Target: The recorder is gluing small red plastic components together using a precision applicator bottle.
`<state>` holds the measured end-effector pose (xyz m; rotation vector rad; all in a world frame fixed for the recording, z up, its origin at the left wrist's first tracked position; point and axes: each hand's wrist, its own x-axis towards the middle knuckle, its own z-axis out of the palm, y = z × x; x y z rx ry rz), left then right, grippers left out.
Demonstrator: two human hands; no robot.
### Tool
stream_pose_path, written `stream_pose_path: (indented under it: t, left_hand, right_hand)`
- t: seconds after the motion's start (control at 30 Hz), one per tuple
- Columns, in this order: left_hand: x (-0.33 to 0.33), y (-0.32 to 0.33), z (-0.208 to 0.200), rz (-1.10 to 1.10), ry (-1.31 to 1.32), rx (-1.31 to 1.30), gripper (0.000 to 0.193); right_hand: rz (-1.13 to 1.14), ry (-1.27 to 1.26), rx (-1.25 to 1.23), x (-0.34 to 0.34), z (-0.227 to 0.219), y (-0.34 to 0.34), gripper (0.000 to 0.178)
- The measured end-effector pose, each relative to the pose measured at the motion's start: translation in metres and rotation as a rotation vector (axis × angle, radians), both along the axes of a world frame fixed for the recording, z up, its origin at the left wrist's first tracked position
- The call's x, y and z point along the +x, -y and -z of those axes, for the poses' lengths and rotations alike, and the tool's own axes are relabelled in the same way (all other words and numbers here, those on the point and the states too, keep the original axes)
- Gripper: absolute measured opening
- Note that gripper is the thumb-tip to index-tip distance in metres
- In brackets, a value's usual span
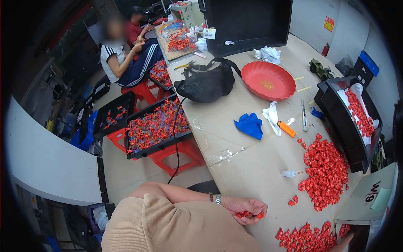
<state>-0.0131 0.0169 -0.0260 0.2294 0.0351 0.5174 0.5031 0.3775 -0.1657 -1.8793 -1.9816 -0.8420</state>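
My left hand (247,208), with a watch and a bracelet at the wrist, is curled palm up around several small red pieces (242,214). Their exact kind is too small to make out. Only a sliver of my right hand (343,244) shows at the lower right rim, beside a spread of red pieces (305,238); its fingers are hidden. A larger heap of similar red pieces (325,176) lies beyond, with a small white dropper bottle (290,174) at its left side.
A black bin (340,122) with red pieces on white lining leans at right. Farther off are a red scalloped dish (268,80), black bag (210,86), blue cloth (249,125), orange lighter (286,129) and tweezers (304,115). Crates (157,145) stand on red stools; two people sit beyond.
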Motion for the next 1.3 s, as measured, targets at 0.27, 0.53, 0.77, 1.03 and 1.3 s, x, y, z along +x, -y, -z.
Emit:
stream_pose_path:
  t: [0.27, 0.53, 0.77, 1.03, 1.3]
  left_hand:
    - [-0.001, 0.001, 0.000, 0.002, -0.020, 0.002, 0.023]
    - [-0.002, -0.001, -0.004, 0.001, -0.029, 0.021, 0.022]
    - [-0.001, 0.001, -0.007, -0.002, -0.063, 0.038, 0.027]
    - [0.001, 0.007, -0.001, -0.034, -0.118, -0.040, 0.027]
    - [-0.010, -0.010, -0.012, 0.164, -0.136, 0.024, 0.025]
  right_hand:
    - [-0.103, -0.012, 0.030, -0.078, -0.029, -0.050, 0.036]
    - [-0.197, -0.023, 0.056, -0.153, -0.065, -0.095, 0.036]
    - [-0.279, -0.030, 0.065, -0.221, -0.095, -0.120, 0.036]
    - [-0.315, -0.030, 0.055, -0.276, -0.131, -0.121, 0.036]
    - [0.176, 0.052, -0.035, -0.036, -0.136, -0.009, 0.036]
